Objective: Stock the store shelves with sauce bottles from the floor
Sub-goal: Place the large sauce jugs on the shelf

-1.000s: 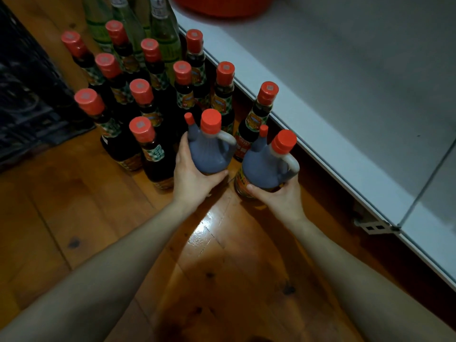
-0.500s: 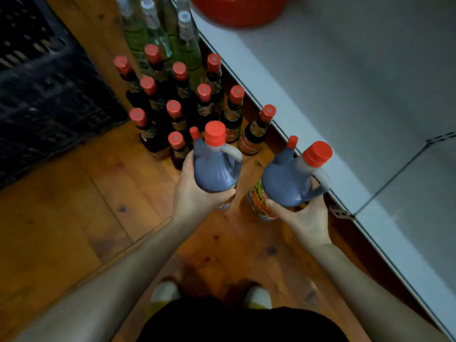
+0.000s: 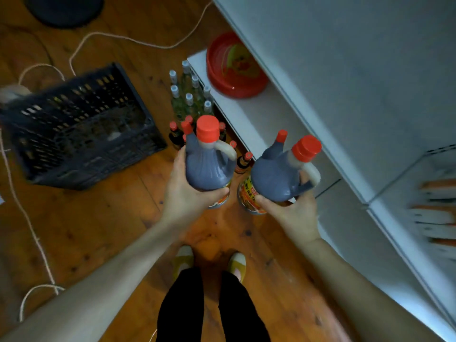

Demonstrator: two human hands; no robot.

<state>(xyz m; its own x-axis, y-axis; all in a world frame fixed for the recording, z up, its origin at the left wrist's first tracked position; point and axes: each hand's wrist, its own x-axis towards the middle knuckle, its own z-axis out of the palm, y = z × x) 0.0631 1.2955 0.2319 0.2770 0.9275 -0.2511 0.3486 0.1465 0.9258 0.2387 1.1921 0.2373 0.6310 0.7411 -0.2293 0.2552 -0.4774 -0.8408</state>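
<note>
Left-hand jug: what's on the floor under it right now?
Small red-capped dark bottles stand on the wooden floor below the left-hand jug; a few show round its edges. The jug and the left hand cover the rest, so their number cannot be told.

Left jug [image 3: 207, 169], dark with a red cap, upright in the left grip [image 3: 187, 193]; right jug [image 3: 274, 178] tilted shelfward in the right grip [image 3: 293, 213]. Small red-capped bottles [image 3: 174, 135] stand on the floor [image 3: 98, 218] by the shelf [image 3: 249, 117] edge.

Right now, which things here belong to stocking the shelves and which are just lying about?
Job: left jug in left hand, right jug in right hand, red-capped bottles on the floor, white shelf.
Lying about: black crate, red basin, white cord.
</note>
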